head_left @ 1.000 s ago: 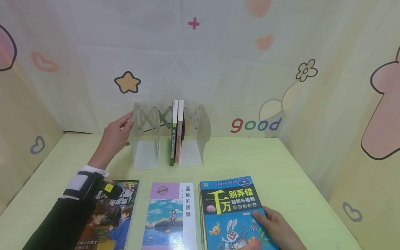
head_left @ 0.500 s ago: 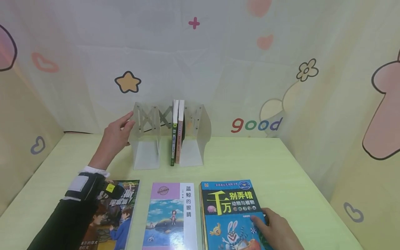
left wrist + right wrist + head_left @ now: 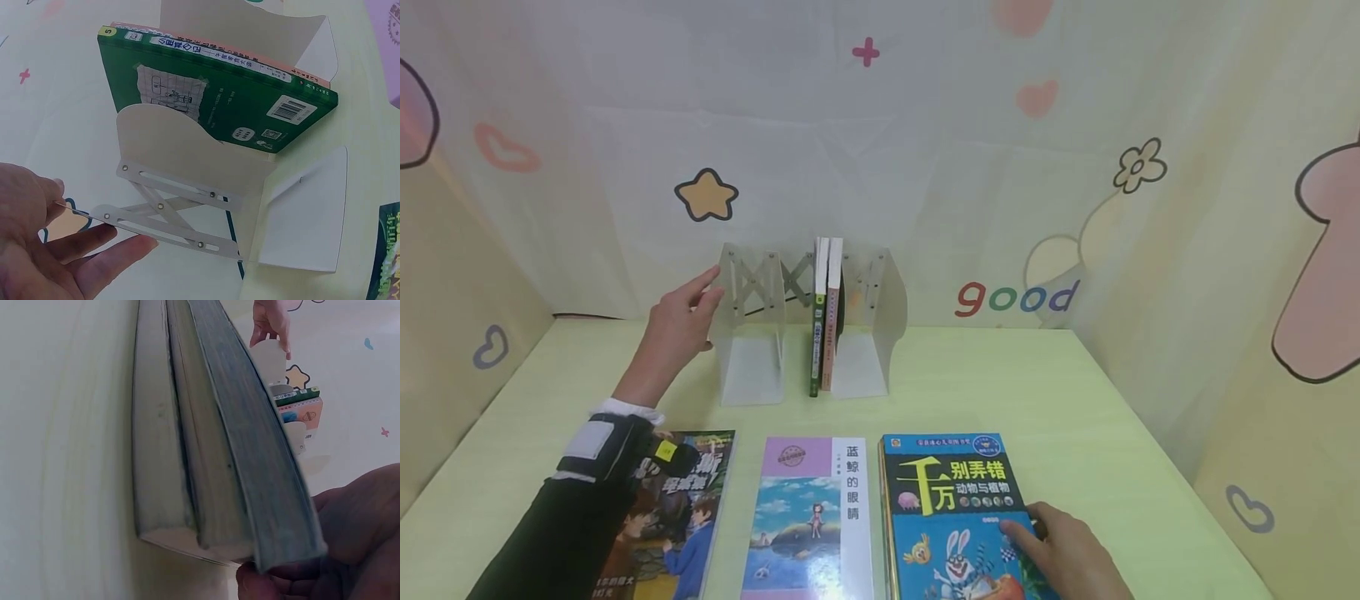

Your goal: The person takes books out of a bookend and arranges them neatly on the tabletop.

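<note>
My left hand (image 3: 677, 321) pinches the left end panel of a white expanding book stand (image 3: 751, 375) at the back of the table. In the left wrist view, the panel's edge passes between the thumb and fingers. A green book (image 3: 206, 94) and a pinkish-orange book (image 3: 830, 342) stand upright side by side in the stand. At the front right, my right hand (image 3: 1067, 546) grips the right edge of a blue book (image 3: 951, 533), thumb on its cover. That book tops a stack; under it in the right wrist view lie two thicker books (image 3: 159, 444).
A pink-and-white book (image 3: 805, 517) lies flat at the front middle. Left of it, a dark comic-style book (image 3: 688, 533) is partly covered by my left sleeve. A printed curtain (image 3: 925, 183) stands close behind the book stand.
The blue book has shifted slightly toward me and sits squarer on the stack, my right hand moving slightly with it. My left hand and the book stand have stayed put.
</note>
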The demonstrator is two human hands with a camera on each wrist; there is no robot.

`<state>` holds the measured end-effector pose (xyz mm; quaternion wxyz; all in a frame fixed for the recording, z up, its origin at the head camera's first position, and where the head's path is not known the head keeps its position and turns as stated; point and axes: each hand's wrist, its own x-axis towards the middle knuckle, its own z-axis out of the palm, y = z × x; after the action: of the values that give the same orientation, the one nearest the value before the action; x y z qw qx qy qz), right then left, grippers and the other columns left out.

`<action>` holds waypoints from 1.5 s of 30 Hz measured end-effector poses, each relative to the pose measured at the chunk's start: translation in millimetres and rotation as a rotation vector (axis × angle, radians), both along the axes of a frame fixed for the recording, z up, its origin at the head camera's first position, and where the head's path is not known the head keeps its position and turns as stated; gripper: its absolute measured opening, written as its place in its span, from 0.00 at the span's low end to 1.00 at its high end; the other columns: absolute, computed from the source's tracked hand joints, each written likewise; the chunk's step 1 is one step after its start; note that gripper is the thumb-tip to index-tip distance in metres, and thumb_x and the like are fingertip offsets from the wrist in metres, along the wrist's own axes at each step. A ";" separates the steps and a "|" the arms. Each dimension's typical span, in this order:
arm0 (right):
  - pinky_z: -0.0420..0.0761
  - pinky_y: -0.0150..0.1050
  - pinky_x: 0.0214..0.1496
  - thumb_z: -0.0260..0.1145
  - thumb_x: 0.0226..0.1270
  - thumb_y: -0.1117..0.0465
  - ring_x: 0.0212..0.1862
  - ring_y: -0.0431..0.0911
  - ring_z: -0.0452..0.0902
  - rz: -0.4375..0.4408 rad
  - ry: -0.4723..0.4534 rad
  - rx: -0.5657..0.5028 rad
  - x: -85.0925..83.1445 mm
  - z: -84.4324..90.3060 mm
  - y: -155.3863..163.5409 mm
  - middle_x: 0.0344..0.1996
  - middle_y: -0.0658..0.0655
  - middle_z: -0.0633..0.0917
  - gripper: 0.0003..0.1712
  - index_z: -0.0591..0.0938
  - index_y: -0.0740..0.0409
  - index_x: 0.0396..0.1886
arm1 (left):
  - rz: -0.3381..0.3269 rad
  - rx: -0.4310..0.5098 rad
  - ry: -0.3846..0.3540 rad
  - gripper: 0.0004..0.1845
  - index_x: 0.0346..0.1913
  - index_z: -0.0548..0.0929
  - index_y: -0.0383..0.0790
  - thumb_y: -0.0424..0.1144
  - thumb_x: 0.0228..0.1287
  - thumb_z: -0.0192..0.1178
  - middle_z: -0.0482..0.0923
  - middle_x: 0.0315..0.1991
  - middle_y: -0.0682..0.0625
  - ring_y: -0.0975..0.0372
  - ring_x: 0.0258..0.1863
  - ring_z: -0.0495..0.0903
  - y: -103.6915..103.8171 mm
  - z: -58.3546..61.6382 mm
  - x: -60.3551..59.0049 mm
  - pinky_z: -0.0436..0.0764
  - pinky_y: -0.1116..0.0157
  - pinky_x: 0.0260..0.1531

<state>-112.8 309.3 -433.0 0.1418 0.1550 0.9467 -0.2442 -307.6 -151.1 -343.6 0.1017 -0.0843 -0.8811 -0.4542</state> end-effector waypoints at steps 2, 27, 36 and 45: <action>0.78 0.41 0.40 0.65 0.71 0.35 0.35 0.47 0.77 0.006 -0.011 0.029 -0.4 0.4 -0.2 0.31 0.53 0.81 0.44 0.77 0.75 0.59 | 0.001 0.004 -0.004 0.30 0.83 0.57 0.48 0.52 0.85 0.42 0.69 0.71 0.30 0.42 0.43 0.85 -0.5 0.1 0.6 0.88 0.50 0.42; 0.84 0.59 0.54 0.72 0.70 0.48 0.54 0.60 0.80 0.221 0.277 0.139 -13.2 48.5 -10.8 0.67 0.71 0.73 0.36 0.74 0.67 0.68 | 0.091 -0.005 0.075 0.29 0.81 0.62 0.51 0.55 0.84 0.38 0.82 0.50 0.36 0.47 0.28 0.84 0.7 -9.5 2.9 0.73 0.63 0.18; 0.82 0.64 0.55 0.68 0.75 0.50 0.57 0.64 0.78 0.409 0.540 0.162 -29.2 113.2 -16.4 0.66 0.71 0.74 0.34 0.72 0.67 0.70 | 0.121 -0.009 0.089 0.29 0.80 0.64 0.52 0.56 0.84 0.38 0.82 0.54 0.35 0.53 0.23 0.78 4.1 -8.2 2.4 0.65 0.64 0.14; 0.73 0.67 0.65 0.68 0.76 0.54 0.68 0.67 0.69 0.526 0.618 0.143 -65.4 167.6 -46.6 0.70 0.71 0.71 0.37 0.66 0.69 0.74 | 0.168 -0.020 0.111 0.29 0.80 0.66 0.53 0.56 0.84 0.38 0.80 0.61 0.36 0.52 0.22 0.70 8.5 -11.9 -0.5 0.61 0.64 0.13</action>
<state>-178.2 262.7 -265.4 -0.1026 -0.1634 0.9667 -0.1684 -308.1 -142.6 -355.5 0.1872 -0.0362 -0.8826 -0.4297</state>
